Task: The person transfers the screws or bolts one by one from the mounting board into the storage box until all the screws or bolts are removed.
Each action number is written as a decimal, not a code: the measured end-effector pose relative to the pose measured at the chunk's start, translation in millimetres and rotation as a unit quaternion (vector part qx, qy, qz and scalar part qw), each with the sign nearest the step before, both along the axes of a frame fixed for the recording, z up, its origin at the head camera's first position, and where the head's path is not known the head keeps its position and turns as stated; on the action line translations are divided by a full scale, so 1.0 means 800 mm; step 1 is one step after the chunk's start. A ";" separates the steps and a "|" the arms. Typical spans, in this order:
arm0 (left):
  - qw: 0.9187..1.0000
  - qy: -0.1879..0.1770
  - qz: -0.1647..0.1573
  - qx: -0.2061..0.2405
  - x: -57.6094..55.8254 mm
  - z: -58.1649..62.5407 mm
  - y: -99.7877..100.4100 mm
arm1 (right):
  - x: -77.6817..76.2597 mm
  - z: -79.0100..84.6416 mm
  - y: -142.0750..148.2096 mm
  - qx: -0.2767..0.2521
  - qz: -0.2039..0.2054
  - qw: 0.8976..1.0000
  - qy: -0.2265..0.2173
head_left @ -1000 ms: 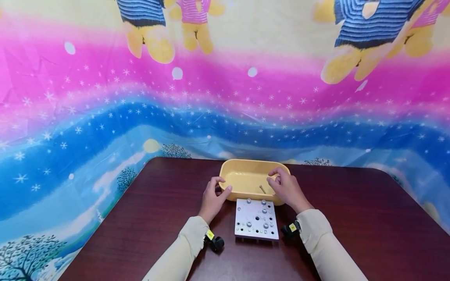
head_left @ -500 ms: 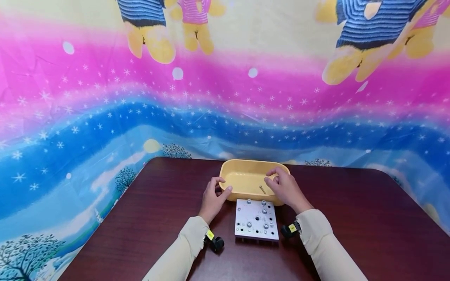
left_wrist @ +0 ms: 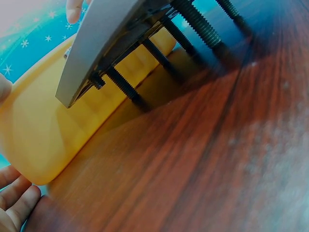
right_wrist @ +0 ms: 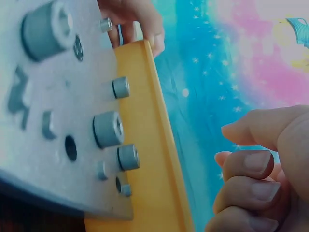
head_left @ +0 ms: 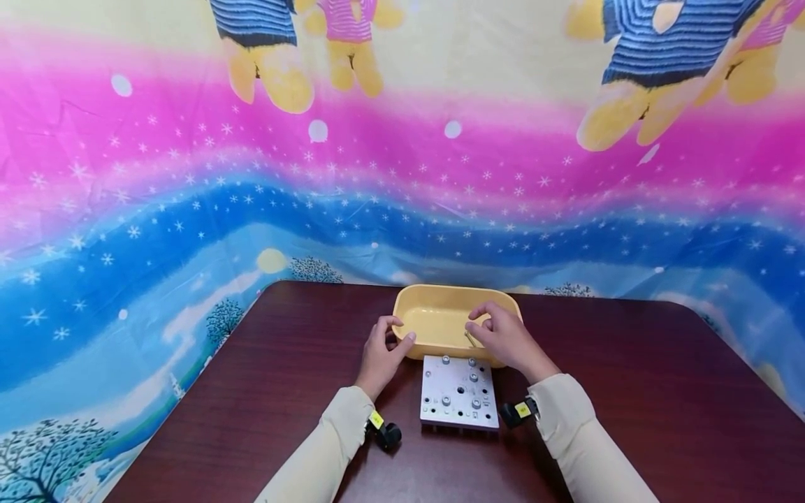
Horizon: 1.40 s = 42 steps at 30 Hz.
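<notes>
In the head view, my left hand holds the left end of a yellow plastic tray, thumb at its front wall and fingers at the rim. Its fingers also show beside the tray in the left wrist view. My right hand hovers over the tray's right part, thumb and index finger apart, the other fingers curled in, with nothing visible between them. A small bolt lies inside the tray just below these fingertips. In front of the tray stands a silver metal plate bearing several socket head screws.
Threaded screw shanks stick out beneath the plate toward the dark red wooden table. Behind the table hangs a colourful printed cloth. A small black camera sits on each wrist.
My right hand has moved slightly left inside the tray, so its fingertips now come over the bolt. My left hand stays at the tray's left end.
</notes>
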<state>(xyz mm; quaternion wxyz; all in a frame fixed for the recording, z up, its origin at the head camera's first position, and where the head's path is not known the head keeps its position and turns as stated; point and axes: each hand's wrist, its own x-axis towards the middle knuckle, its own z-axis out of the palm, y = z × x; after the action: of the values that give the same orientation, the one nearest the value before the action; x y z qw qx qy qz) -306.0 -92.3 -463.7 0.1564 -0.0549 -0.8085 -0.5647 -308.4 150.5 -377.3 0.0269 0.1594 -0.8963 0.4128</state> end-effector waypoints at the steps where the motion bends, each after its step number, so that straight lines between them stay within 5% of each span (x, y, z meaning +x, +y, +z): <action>1: 1.000 -0.001 0.001 0.000 0.000 0.000 0.000 | 0.001 0.001 -0.001 0.000 0.003 1.000 -0.001; 42: 1.000 -0.003 0.006 -0.004 -0.003 -0.003 0.001 | 0.028 -0.004 -0.041 0.032 0.113 0.992 -0.054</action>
<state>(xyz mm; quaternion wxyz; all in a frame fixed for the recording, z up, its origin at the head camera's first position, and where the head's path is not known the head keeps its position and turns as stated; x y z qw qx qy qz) -308.2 -91.6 -466.0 0.1574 -0.0492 -0.8114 -0.5608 -285.8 117.9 -380.4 -0.0730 0.2377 -0.8855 0.3924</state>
